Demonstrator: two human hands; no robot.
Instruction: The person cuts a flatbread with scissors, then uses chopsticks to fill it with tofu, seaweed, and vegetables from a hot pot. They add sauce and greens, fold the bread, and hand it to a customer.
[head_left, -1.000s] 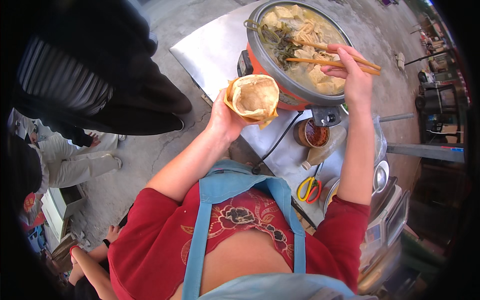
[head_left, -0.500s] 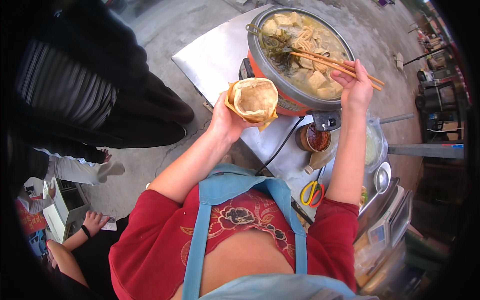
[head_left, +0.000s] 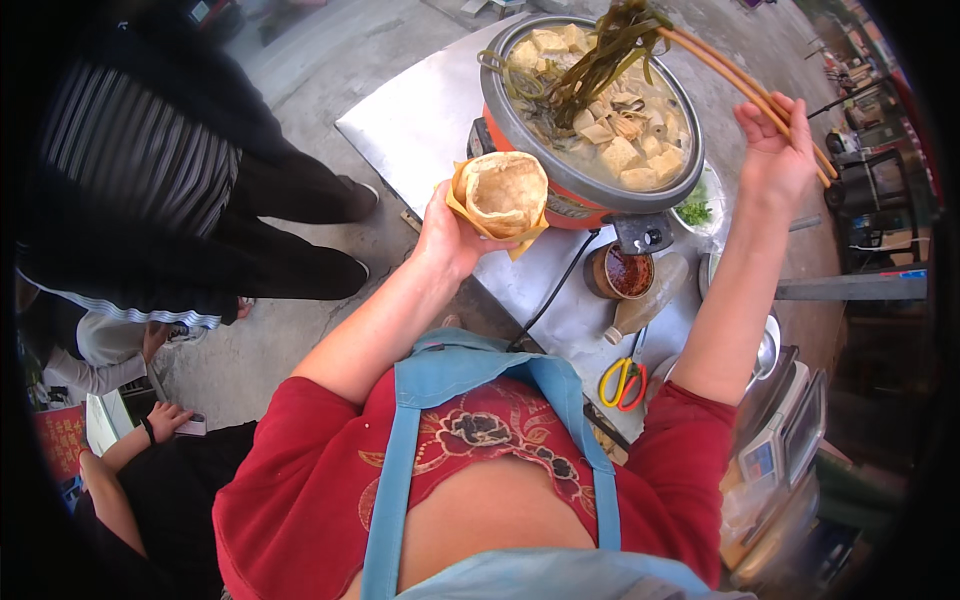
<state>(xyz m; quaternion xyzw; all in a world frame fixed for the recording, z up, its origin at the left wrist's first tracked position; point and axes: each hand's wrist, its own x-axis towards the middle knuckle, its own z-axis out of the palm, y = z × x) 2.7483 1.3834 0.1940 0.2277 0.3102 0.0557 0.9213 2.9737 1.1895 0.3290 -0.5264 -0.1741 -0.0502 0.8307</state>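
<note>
My left hand [head_left: 455,232] is closed round an opened flatbread pocket [head_left: 507,192] in a brown paper wrapper [head_left: 462,205]. The bread's hollow faces up and looks bare inside. My right hand [head_left: 778,145] grips a pair of long wooden chopsticks [head_left: 735,75]. Their tips pinch a bunch of dark green kelp strips [head_left: 620,45], lifted over the pot with its lower strands still trailing into the broth. The round electric pot [head_left: 590,205], grey-rimmed with an orange body, holds tofu cubes [head_left: 622,154] and pale strips in cloudy broth. It stands just beyond the bread.
On the metal table [head_left: 400,110] are a jar of red sauce [head_left: 628,272], a bottle lying on its side [head_left: 650,300], scissors [head_left: 624,384] and a bowl of chopped greens [head_left: 695,208]. A black cord [head_left: 560,295] hangs over the near edge. People [head_left: 290,220] stand at left.
My right hand has risen and moved right, lifting the kelp out of the broth with the chopsticks. The left hand with the bread has barely shifted. A person at left has moved their legs.
</note>
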